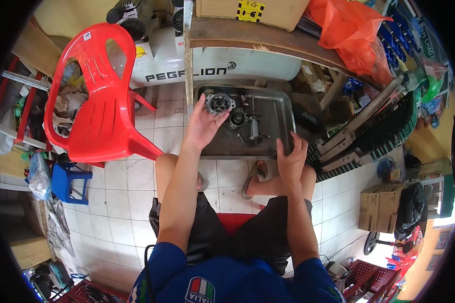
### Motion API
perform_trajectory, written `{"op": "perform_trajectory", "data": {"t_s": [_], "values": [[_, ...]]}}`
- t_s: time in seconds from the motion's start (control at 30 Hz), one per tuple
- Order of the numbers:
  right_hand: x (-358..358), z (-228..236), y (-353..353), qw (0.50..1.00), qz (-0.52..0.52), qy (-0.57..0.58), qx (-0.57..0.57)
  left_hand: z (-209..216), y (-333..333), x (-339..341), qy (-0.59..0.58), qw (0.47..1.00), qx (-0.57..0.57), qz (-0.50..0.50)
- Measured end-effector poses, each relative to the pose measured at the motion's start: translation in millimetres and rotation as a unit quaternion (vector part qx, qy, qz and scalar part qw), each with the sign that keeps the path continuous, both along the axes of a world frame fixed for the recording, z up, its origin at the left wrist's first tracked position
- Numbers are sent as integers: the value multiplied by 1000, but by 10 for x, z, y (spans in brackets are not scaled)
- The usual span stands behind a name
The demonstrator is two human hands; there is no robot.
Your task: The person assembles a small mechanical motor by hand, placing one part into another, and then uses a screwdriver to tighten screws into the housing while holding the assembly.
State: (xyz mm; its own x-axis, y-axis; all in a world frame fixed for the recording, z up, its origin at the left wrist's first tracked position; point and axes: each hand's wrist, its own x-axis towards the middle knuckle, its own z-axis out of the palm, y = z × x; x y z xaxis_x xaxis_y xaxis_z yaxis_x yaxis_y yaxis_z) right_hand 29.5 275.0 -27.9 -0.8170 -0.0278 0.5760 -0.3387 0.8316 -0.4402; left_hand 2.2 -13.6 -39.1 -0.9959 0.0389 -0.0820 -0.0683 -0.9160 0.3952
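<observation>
My left hand (206, 125) is closed around a round grey metal machine part (219, 104), with a dark ring and an open centre facing up. It is held above the left side of a dark metal tray (212, 150). In the tray beside it lie a second round metal housing (237, 119) and a slim metal piece with a rod and small arms (255, 126). Several small bolts are scattered around them. My right hand (292, 159) is at the tray's front right corner, its fingers apart and holding nothing; whether it touches the rim I cannot tell.
A red plastic chair (98, 116) stands at left, a blue stool (72, 183) beyond it. Behind the tray are a white compressor tank (258, 64) and a wooden shelf (237, 34). Black racks or grilles (374, 136) lean at right, near cardboard boxes (381, 206).
</observation>
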Motion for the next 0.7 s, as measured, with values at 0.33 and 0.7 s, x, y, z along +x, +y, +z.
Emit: {"op": "perform_trajectory", "data": {"t_s": [0.33, 0.7], "values": [[-724, 653, -784, 907, 285, -211, -229, 28, 83, -94, 50, 993, -104, 23], [-817, 195, -700, 772, 373, -352, -376, 45, 110, -31, 48, 958, -283, -13]]}}
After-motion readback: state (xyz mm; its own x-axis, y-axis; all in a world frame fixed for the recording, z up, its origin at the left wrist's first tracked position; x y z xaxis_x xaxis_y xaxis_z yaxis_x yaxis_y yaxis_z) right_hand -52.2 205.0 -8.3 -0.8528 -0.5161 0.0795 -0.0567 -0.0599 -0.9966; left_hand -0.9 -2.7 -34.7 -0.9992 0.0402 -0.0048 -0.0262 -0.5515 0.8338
